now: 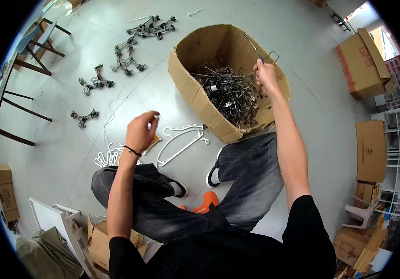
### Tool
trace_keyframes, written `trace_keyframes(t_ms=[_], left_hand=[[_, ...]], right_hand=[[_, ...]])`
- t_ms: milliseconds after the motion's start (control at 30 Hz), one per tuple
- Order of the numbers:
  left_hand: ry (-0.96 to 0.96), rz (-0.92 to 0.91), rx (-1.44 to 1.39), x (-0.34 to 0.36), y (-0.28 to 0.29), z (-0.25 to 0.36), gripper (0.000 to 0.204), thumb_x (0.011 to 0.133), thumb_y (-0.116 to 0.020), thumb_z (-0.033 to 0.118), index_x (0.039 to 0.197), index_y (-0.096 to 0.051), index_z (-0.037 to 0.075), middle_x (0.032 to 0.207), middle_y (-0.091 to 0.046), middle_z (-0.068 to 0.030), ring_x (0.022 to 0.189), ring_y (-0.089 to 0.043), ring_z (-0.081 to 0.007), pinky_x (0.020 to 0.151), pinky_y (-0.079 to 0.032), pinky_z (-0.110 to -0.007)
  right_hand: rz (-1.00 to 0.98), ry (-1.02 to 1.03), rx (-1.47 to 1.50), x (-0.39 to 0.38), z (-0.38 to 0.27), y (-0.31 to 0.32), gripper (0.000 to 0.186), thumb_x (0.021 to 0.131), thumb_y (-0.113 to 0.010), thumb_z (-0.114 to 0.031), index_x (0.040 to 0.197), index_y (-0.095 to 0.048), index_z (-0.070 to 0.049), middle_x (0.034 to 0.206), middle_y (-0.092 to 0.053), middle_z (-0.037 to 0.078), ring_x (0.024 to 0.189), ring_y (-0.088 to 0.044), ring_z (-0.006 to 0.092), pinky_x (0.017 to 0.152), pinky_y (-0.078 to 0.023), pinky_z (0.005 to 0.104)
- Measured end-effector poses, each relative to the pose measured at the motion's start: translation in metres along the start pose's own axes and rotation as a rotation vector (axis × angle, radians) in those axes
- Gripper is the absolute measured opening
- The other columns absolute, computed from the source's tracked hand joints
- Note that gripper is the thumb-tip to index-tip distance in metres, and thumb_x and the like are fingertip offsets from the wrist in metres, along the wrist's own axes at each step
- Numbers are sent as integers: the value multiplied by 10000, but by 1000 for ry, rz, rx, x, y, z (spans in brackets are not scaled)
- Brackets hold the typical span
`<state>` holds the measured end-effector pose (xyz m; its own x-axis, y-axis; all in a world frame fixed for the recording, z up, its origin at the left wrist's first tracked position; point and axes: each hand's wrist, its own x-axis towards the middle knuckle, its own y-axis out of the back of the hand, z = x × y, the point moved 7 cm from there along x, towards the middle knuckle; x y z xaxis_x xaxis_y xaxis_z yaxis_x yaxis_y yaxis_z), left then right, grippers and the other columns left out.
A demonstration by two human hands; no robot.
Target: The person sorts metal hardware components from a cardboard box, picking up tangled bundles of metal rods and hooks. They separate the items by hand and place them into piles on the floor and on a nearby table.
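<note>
My right hand [266,76] is closed on a metal-hooked hanger, above the right rim of a large open cardboard box [188,95]. The curved hook [274,56] sticks out past my fingers; the rest of the hanger is partly hidden. Inside the box lies a tangled heap of dark metal hangers [228,95]. My left hand [142,131] hovers left of the box, fingers bent into a pinch; what they hold, if anything, cannot be made out. Below it on the floor are a white plastic hanger [179,149] and a pile of white hangers [111,157].
Bundles of clip hangers [128,55] lie scattered at the far left. An orange seat [205,202] shows between my legs. Dark-legged chairs [42,46] stand at left. Closed cartons [360,63] and white wire racks [397,158] line the right; another open box [100,244] sits lower left.
</note>
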<state>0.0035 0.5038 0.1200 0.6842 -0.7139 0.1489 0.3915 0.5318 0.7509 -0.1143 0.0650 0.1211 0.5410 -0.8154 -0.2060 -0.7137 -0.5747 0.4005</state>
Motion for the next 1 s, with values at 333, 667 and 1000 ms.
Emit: trace_keyframes(t_ms=[333, 667, 1000], left_hand=[[-84, 50, -264, 14, -38, 51, 390, 908, -669, 185, 1238, -571, 3, 1196, -633, -199, 1116, -603, -357, 955, -475, -404], [-222, -71, -587, 34, -64, 79, 198, 921, -621, 47, 1116, -606, 22, 1113, -638, -136, 1111, -600, -266, 1003, -432, -345], [-355, 115, -212, 14, 17, 125, 319, 728, -843, 140, 1007, -716, 50, 690, -669, -84, 551, -605, -145, 508, -451, -258]], right_hand=[[-236, 513, 876, -105, -126, -2, 428, 1055, -434, -388, 823, -524, -40, 577, -259, -49, 494, -167, 79, 478, -161, 286], [-431, 409, 1115, -171, -150, -24, 417, 1061, -384, -428, 824, -490, -102, 573, -206, -52, 501, -145, 82, 475, -159, 273], [-508, 260, 1141, -171, -143, -8, 362, 1075, -365, -384, 863, -478, -114, 592, -196, -61, 500, -141, 75, 454, -143, 258]])
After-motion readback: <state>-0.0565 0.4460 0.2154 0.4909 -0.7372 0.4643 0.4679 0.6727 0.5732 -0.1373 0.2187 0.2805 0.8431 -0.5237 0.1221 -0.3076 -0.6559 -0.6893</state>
